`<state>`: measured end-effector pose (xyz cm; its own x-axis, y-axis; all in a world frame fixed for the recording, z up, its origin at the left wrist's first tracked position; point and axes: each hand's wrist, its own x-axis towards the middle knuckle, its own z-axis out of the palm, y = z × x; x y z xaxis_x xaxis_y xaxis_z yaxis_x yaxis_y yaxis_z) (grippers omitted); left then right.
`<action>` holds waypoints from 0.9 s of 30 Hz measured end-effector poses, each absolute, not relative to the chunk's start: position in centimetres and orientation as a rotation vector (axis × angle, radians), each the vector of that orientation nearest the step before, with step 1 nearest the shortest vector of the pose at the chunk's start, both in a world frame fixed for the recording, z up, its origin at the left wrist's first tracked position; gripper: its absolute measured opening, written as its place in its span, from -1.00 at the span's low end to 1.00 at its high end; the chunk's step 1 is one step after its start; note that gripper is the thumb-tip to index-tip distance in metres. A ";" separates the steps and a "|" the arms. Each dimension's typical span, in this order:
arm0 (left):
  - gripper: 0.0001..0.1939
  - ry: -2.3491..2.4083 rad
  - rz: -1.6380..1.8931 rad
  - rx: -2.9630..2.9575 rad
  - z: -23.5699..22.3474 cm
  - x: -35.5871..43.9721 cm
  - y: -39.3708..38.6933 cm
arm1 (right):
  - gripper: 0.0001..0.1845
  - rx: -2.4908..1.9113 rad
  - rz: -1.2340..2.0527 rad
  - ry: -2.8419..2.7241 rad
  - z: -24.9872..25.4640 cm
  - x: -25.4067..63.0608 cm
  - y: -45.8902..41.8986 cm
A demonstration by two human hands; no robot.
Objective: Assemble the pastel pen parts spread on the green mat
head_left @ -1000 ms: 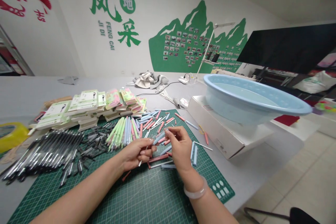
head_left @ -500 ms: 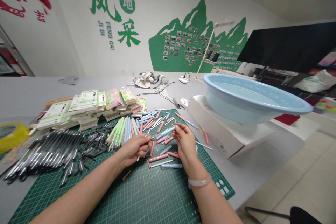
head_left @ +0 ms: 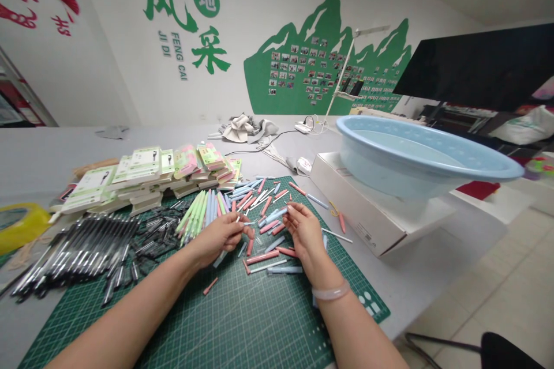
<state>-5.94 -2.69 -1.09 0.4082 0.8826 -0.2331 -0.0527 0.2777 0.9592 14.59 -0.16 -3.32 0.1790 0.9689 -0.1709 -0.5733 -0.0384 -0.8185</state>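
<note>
My left hand [head_left: 223, 236] is closed in a pinch around a slim pen part with a light blue tip [head_left: 249, 223]; a pale end pokes out below the fingers. Between thumb and fingers of my right hand [head_left: 303, 228] is a light blue pen barrel [head_left: 275, 215], pointing left. Below and between the hands lie loose pink pen barrels [head_left: 262, 258], light blue pieces [head_left: 284, 270] and white refills [head_left: 267, 266] on a green cutting mat [head_left: 242, 323]. Green pens [head_left: 195, 216] are bunched just beyond my left hand.
Black pens [head_left: 82, 251] and black caps [head_left: 158, 230] cover the left side. Behind them are stacked pen boxes [head_left: 142, 167]. A yellow tape roll [head_left: 32, 225] sits at far left. On the right, a blue basin [head_left: 389, 173] rests on a white box [head_left: 352, 210].
The white refill under my left hand no longer shows; a bluish piece pokes out there and a blue tip shows at the fingertips. My right hand has shifted slightly left, still holding the barrel.
</note>
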 end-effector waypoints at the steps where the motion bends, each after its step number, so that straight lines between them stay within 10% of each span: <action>1: -0.81 0.989 0.758 1.196 -1.0 -6.0 -2.7 | -0.74 -0.920 1.362 -0.540 -3.3 14.7 -0.1; 9: -0.78 1.381 0.486 2.217 -1.1 -6.0 -1.5 | -0.81 -0.843 1.345 -0.423 -2.5 16.8 0.6; 27: -0.84 1.357 0.311 2.490 -1.3 -0.2 3.4 | -0.85 -0.800 1.315 -0.295 -2.2 18.5 1.2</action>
